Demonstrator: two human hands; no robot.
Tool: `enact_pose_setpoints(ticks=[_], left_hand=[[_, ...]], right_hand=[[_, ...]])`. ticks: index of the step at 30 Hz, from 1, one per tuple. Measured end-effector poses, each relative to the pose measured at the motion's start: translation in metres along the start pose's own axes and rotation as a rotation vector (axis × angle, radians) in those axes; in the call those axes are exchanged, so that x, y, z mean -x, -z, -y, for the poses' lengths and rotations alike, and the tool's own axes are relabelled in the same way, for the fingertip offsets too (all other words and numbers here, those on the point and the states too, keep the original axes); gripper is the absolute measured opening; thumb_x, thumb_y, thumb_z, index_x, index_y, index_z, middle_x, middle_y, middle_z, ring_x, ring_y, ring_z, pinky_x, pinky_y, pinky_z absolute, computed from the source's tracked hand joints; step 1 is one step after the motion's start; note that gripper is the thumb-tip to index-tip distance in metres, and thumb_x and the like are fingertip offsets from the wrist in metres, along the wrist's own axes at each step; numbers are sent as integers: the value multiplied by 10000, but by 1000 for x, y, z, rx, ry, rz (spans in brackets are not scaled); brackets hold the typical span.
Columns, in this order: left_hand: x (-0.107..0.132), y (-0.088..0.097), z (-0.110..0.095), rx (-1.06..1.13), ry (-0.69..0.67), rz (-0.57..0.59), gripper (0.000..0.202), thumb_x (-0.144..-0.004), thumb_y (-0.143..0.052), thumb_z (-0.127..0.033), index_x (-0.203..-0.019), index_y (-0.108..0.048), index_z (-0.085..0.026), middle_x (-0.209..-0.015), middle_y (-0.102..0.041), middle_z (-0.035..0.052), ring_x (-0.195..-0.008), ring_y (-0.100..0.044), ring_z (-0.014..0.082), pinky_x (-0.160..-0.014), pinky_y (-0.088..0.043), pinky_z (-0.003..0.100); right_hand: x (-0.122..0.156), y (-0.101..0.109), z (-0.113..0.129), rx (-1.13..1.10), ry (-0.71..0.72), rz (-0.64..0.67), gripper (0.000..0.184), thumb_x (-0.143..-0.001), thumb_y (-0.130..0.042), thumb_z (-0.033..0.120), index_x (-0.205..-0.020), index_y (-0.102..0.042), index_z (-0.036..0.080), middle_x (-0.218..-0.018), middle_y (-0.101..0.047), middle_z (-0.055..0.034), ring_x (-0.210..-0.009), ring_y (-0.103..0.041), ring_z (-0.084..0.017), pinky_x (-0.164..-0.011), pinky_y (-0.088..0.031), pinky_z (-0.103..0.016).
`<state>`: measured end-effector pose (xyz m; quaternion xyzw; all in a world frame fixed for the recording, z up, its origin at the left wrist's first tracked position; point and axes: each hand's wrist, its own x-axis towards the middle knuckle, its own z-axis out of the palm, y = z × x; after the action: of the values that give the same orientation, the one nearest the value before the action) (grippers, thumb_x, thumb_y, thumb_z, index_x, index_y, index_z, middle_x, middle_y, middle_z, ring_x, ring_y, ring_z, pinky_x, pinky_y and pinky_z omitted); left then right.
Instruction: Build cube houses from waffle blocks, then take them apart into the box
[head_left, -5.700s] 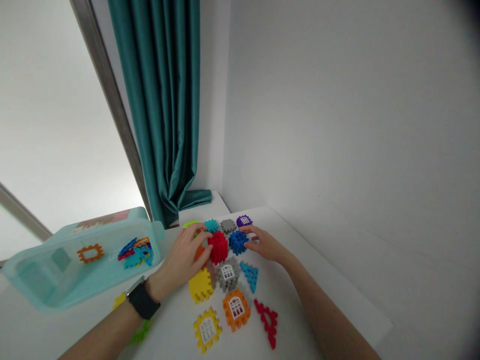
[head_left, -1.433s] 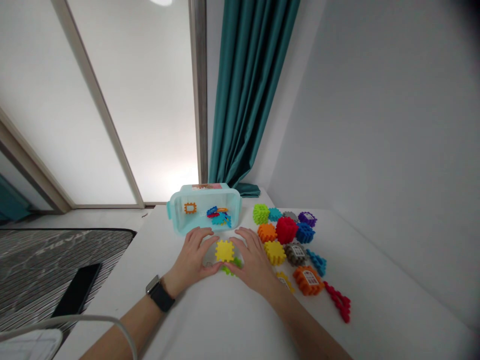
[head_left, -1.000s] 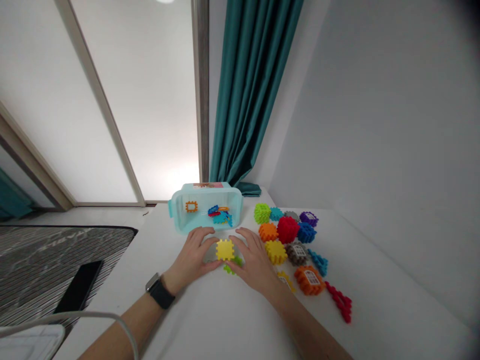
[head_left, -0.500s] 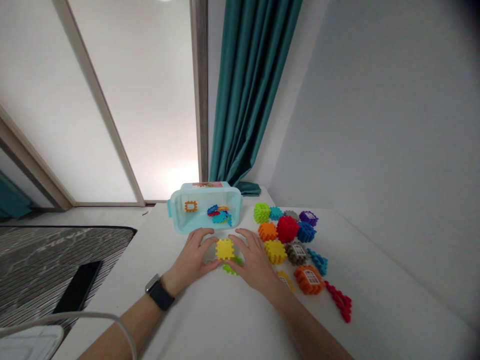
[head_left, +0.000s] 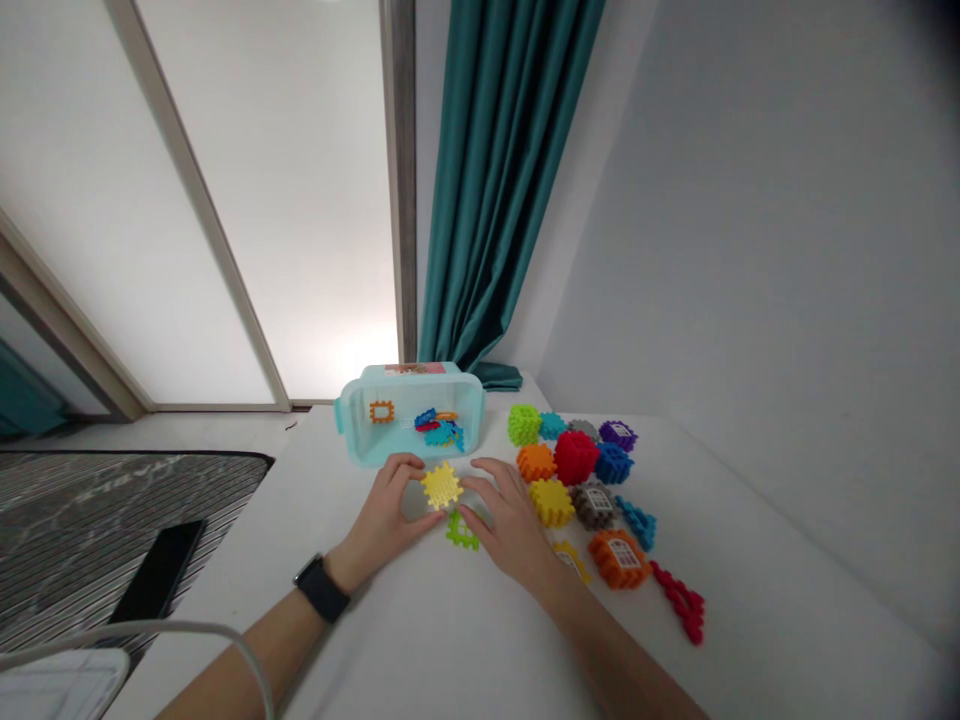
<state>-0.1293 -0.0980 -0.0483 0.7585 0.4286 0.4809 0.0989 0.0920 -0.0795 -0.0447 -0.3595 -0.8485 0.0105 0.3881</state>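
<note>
Yellow notched square point(head_left: 442, 485) sits between the two hands, its face tilted and turned; the left hand point(head_left: 384, 518) grasps it, index finger at its upper left edge and thumb below; the fingers of the right hand point(head_left: 510, 525) are curved at its other edge, but I cannot tell whether they grip it too. Just below the fingers, nearer the person, a lime notched frame point(head_left: 453, 525) lies on the tabletop point(head_left: 412, 640), close to the right thumb; beyond the fingertips is an aqua box point(head_left: 397, 450), with an orange frame point(head_left: 373, 412) and a heap of mostly blue pieces point(head_left: 444, 435) inside. To the right of the right fingers stand a yellow block point(head_left: 551, 503), an orange block point(head_left: 535, 462) and a red block point(head_left: 576, 458); farther from those fingers, toward the person, lies a red triangular piece point(head_left: 679, 602); a black watch point(head_left: 322, 588) circles the left wrist, behind the left fingers.
</note>
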Motion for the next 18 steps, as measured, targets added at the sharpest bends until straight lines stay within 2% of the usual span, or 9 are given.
enact_pose_setpoints(ticks=[6,10,14,18], left_hand=[[2,-4,1,11,0,-3,375,-762,-800,-258,-1004,-515,-224,-1147,-561,90,-1081,-586,244,-935,-500,421],[2,-4,1,-51,-17,-4,399,-759,-805,-277,-1014,-502,-223,-1149,-565,95,-1072,-588,248,-915,-504,421],[2,-4,-4,-203,-91,6,391,-775,-795,-331,-1023,-514,-218,-1157,-591,110,-1080,-582,271,-917,-499,452],[0,-1,-9,-311,-192,65,390,-774,-797,-417,-994,-547,-215,-1148,-616,114,-1079,-578,287,-926,-499,473]], right_hand=[[0,0,3,-128,-59,-21,181,-907,-622,239,-1086,-636,252,-1226,-597,-104,-1169,-565,-273,-985,-497,-465],[-1,-4,7,-312,-181,-25,110,-918,-594,264,-1014,-642,238,-1171,-605,-88,-1137,-587,-240,-970,-505,-409],[-2,-12,10,-493,-317,-7,101,-920,-546,272,-873,-614,214,-1061,-605,-68,-1021,-619,-204,-888,-535,-348],[-2,-13,9,-519,-336,-25,173,-941,-496,294,-816,-582,213,-1031,-600,-66,-974,-620,-196,-835,-543,-331]])
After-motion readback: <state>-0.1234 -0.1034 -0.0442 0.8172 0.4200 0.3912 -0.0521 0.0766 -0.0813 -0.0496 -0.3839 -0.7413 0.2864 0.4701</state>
